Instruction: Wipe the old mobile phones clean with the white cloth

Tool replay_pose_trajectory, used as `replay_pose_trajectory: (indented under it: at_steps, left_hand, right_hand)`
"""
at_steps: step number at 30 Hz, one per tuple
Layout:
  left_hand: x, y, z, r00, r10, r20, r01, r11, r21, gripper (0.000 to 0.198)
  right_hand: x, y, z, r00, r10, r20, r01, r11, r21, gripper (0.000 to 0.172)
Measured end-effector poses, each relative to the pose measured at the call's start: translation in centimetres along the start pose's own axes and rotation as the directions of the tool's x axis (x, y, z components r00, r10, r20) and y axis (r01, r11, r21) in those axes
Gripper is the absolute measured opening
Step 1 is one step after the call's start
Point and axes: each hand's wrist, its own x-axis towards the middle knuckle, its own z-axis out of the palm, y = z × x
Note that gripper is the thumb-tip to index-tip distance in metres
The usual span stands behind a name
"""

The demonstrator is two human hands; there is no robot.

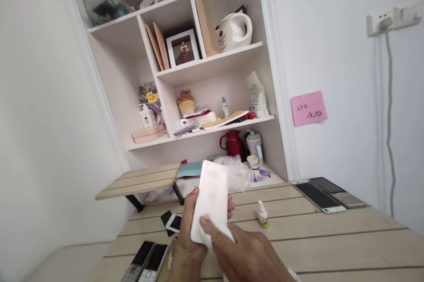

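— Item in hand, and where?
— One white smartphone [212, 196], lower centre of the frame, held tilted up above the table, its back facing the camera.
— Left hand [192, 229]?
— Closed around the phone's edges, which left the back bare and steady.
— Right hand [245, 255]?
— Partly closed on a white cloth [215, 234], pressing it against the phone's lower end, so the cloth lay between fingers and casing.
— Remainder?
— Two keypad phones [145, 262] lay side by side at lower left on the plank table [331, 246]; a smartphone [318, 197] lay at right, and a dropper bottle [263, 215] stood between.
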Motion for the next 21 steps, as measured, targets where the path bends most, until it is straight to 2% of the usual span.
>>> replay_pose_trajectory:
  at_steps: [2, 6, 8, 10, 13, 18, 21]
  left_hand:
    - [0.0, 0.0, 0.1, 1.000, 0.015, -0.007, -0.015, 1.000, 0.017, 0.056]
    - [-0.2, -0.3, 0.1, 0.998, 0.069, -0.014, -0.070, 0.997, -0.028, 0.038]
    - [-0.3, -0.4, 0.0, 0.998, 0.055, -0.028, -0.055, 0.998, -0.019, 0.029]
    - [-0.4, -0.4, -0.2, 1.000, 0.013, -0.015, -0.012, 0.999, 0.042, 0.029]
    - [-0.4, -0.4, -0.6, 0.999, -0.036, 0.015, 0.033, 0.985, 0.172, 0.034]
    - [-0.3, -0.8, -1.8, 0.993, 0.113, -0.019, -0.104, 0.958, 0.268, 0.026]
    - [-0.5, -1.0, -2.1, 0.994, 0.102, 0.051, -0.113, 0.940, 0.321, 0.030]
  right_hand:
    - [0.1, -0.1, -0.1, 1.000, -0.001, 0.016, 0.001, 1.000, 0.004, 0.054]
    - [0.5, 1.1, -1.3, 0.981, 0.190, 0.045, -0.192, 0.980, 0.043, 0.052]
    - [0.5, 1.9, -1.8, 0.963, 0.263, 0.061, -0.267, 0.962, 0.065, 0.052]
    - [0.5, 2.3, -2.0, 0.950, 0.307, 0.047, -0.310, 0.948, 0.073, 0.051]
    - [0.5, 2.2, -2.1, 0.945, 0.327, -0.029, -0.324, 0.942, 0.086, 0.050]
    - [0.6, 1.3, -2.2, 0.975, 0.214, -0.063, -0.207, 0.973, 0.103, 0.049]
    - [0.6, 1.7, -2.6, 0.969, 0.237, -0.066, -0.229, 0.967, 0.114, 0.048]
